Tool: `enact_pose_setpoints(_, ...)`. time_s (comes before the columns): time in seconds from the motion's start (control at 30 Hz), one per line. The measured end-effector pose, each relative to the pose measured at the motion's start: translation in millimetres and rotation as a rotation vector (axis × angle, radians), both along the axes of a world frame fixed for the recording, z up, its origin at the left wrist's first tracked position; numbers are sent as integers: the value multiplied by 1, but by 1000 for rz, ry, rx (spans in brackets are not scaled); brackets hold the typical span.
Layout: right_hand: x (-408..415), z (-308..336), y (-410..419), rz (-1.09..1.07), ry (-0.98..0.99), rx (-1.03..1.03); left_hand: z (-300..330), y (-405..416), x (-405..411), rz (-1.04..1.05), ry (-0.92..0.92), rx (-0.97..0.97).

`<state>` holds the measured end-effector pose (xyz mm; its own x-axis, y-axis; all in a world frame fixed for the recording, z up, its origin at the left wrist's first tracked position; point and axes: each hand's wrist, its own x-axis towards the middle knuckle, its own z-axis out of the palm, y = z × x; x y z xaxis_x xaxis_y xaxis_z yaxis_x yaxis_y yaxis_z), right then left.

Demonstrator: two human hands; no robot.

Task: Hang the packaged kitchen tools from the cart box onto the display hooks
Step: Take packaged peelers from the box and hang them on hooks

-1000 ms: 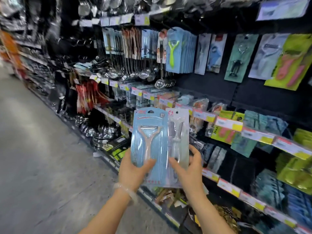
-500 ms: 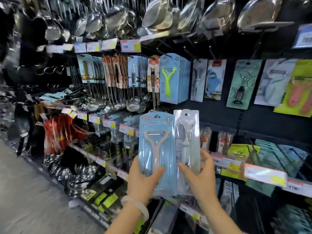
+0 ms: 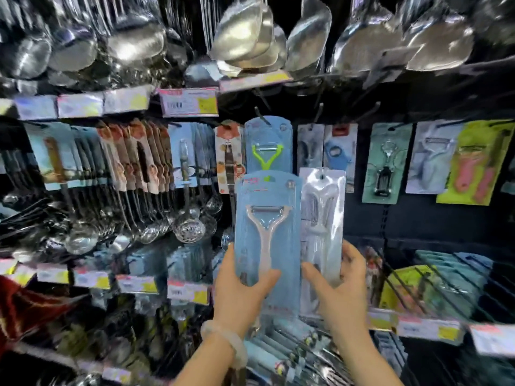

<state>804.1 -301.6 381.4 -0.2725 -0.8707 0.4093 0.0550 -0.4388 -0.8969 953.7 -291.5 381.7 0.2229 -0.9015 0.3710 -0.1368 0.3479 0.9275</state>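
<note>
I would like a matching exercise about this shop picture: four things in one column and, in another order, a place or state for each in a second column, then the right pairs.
Things
1. blue peeler pack
2. clear pack
3. green peeler pack
4. steel ladles

Places or states
A. hanging on a hook, just above the blue pack
B. held in the left hand
C. hanging in the top row, over the price labels
D. held in the right hand

Pairs: 1-B, 2-D, 3-A, 4-C
</note>
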Motion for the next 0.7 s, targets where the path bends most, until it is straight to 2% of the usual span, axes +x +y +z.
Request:
enact_pose_setpoints(0.3,9,26,-21,-123,-7,-112,39,-31,10,-76,109,-140)
enact_pose_setpoints(0.7,4,32,-45,-94,-30,-86,84,-66,9,-13,125,-268)
